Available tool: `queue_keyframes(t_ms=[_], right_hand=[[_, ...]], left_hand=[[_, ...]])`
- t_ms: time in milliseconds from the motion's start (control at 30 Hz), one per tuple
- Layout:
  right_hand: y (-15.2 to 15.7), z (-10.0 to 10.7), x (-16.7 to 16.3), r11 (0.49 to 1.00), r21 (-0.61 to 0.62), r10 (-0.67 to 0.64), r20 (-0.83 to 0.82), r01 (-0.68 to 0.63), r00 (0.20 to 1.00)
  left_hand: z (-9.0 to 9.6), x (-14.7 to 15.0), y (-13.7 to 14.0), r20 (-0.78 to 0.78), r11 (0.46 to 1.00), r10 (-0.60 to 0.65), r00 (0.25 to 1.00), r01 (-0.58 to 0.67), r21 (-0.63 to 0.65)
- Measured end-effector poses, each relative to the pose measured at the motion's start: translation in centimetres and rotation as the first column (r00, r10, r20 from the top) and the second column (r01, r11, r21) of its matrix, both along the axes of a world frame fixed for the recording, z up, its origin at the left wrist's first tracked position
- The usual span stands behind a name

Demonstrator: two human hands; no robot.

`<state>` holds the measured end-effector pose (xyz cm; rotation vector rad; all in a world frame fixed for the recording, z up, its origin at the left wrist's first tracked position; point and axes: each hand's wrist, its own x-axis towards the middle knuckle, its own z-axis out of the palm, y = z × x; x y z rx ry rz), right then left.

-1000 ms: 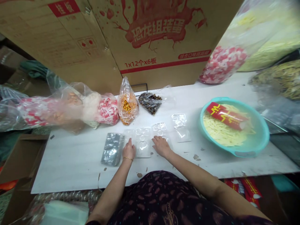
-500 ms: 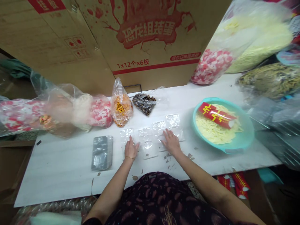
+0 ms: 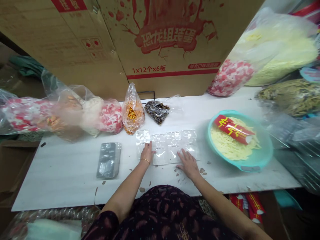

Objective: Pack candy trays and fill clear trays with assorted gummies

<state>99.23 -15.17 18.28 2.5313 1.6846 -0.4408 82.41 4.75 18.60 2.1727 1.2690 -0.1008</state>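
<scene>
Several clear plastic blister trays (image 3: 160,156) lie side by side in a row on the white table. My left hand (image 3: 147,152) rests on the leftmost tray (image 3: 142,135), index finger stretched forward and thumb out to the side. Across the right part of the row, my right hand (image 3: 188,163) lies flat with fingers spread, touching the lower edge of the trays. Neither hand grips anything. To the left of the row sits a stack of grey-looking clear plastic trays (image 3: 108,160).
A turquoise basin (image 3: 262,156) on the right holds pale yellow strips and red packets (image 3: 233,130). Behind the trays are a bag of dark pieces (image 3: 158,111), an orange-filled bag (image 3: 133,116) and pink-and-white bags (image 3: 111,116). A large cardboard box (image 3: 175,81) stands at the back.
The trays at the right have been drawn closer and the row is more even. My right hand has moved nearer to me; my left hand stays on the leftmost tray. The view has shifted slightly.
</scene>
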Motion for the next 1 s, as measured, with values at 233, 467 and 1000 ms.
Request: queue_keyframes(t_ms=[233, 467, 1000], right_hand=[[1.8, 0.6, -3.4, 0.981, 0.135, 0.146, -0.015, -0.142, 0.989], [6.4, -0.8, -7.5, 0.861, 0.199, 0.497, -0.130, -0.469, 0.858], [14.3, 8.2, -17.7, 0.918, 0.148, 0.095, -0.983, 0.367, 0.159]], left_hand=[[2.4, -4.7, 2.1, 0.083, 0.970, 0.132, 0.988, -0.146, 0.196], [3.9, -15.4, 6.6, -0.365, 0.813, 0.574, 0.733, -0.454, 0.365], [8.1, -15.3, -0.6, 0.202, 0.245, 0.878, 0.434, -0.045, -0.968]])
